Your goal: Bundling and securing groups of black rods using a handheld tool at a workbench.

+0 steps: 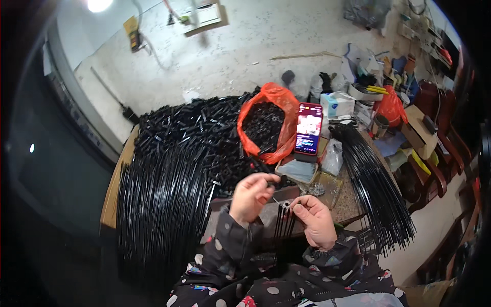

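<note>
My left hand (pixel 250 198) is closed, thumb and fingers pinched together over the near edge of the table; a small dark piece seems to be at its fingertips, too small to name. Just to its right, my right hand (pixel 314 221) pinches at a spot beside a small shiny metal fitting (pixel 286 204); what its fingers hold is hidden. Several thin black rods (pixel 283 225) hang down below that fitting, between the two hands. A thin pale sliver slants from near my left fingers toward the fitting.
A big heap of black plastic parts (pixel 179 125) covers the table's left, with long black rods (pixel 161 199) over its front edge. A red plastic bag (pixel 244 130) of small black parts stands behind my hands, beside an upright lit phone (pixel 308 128). Another rod bundle (pixel 376 189) lies right.
</note>
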Demonstrator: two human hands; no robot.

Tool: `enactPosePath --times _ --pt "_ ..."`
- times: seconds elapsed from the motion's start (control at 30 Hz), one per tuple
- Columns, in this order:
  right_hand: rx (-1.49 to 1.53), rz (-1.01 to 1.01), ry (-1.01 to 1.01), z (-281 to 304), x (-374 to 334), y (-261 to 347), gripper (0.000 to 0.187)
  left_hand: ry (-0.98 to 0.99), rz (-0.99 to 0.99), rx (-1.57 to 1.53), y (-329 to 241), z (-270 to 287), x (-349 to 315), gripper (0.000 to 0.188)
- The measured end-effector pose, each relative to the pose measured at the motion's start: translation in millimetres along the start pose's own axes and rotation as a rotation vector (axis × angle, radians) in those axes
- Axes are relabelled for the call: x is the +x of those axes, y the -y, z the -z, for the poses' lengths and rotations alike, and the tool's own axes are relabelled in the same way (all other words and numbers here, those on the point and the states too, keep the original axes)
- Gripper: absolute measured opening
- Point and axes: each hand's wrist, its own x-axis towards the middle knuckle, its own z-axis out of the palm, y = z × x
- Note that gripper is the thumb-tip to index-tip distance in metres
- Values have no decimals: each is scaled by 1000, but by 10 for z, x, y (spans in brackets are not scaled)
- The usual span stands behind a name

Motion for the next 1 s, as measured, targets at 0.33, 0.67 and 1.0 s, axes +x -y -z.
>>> enactPosePath --times 0.33,0.67,1.0 --pt "-31 -58 200 -224 -162 -2 14 243 -93 -75 -132 -247 -592 18" --pt "-70 -69 348 -275 -192 103 13 212 -102 31 -249 -320 -740 15" --pt "-48 -47 285 -314 -239 99 16 303 -86 115 -309 -284 -737 12"
